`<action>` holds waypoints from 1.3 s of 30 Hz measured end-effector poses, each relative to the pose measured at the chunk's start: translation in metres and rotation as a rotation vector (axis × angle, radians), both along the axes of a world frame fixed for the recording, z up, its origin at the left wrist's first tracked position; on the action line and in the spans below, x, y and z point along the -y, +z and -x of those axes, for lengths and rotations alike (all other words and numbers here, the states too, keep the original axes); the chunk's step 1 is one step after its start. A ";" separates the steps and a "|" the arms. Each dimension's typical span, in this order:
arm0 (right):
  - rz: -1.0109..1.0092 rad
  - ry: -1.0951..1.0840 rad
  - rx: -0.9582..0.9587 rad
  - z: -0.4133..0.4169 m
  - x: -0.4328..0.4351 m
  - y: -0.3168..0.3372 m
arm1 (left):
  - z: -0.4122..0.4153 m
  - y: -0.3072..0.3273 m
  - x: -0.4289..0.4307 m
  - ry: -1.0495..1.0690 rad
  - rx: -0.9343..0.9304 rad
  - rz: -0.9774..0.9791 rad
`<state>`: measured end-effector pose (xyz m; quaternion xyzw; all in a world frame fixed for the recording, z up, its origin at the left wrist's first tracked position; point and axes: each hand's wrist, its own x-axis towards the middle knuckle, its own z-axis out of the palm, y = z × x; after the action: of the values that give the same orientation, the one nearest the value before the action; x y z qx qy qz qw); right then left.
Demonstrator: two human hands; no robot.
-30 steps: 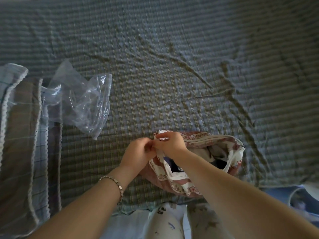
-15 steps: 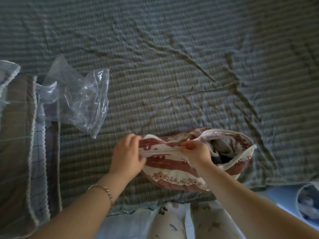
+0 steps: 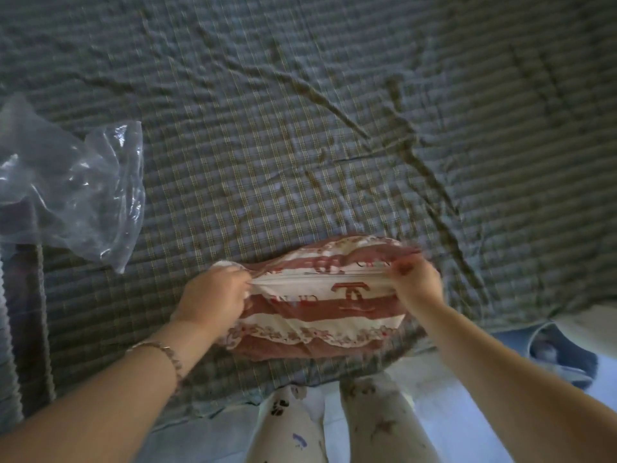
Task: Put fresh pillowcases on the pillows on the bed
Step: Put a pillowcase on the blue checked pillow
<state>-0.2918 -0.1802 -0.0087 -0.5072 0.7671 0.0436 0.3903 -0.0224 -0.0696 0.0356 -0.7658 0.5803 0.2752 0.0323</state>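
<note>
1. We see left grip (image 3: 213, 295) and right grip (image 3: 415, 284) each pinching one end of the pillowcase (image 3: 317, 307) opening; held taut, we judge, so the seam closes straight.
2. Stuffed pillowcase rests on bed (image 3: 300, 111) near edge, close to us; plastic bag (image 3: 76, 195) lies well left.

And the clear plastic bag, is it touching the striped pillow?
Apart. The head view shows bare checked sheet between the plastic bag and the striped pillow.
</note>
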 end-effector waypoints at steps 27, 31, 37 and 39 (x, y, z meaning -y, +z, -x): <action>0.079 1.162 -0.092 -0.081 -0.057 -0.025 | 0.028 -0.014 0.008 0.000 -0.140 0.118; 0.142 0.944 -0.060 -0.088 -0.064 -0.036 | 0.022 -0.021 0.005 0.025 -0.197 0.154; 0.097 0.718 0.034 -0.083 -0.083 0.027 | 0.012 0.021 -0.003 0.021 -0.209 0.158; 0.172 0.671 0.076 -0.083 -0.093 0.056 | 0.013 0.048 -0.007 -0.005 -0.195 0.238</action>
<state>-0.2084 -0.0875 0.0476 -0.7634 0.5434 0.0858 0.3384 -0.0352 -0.0622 0.0840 -0.7326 0.6109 0.2775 -0.1147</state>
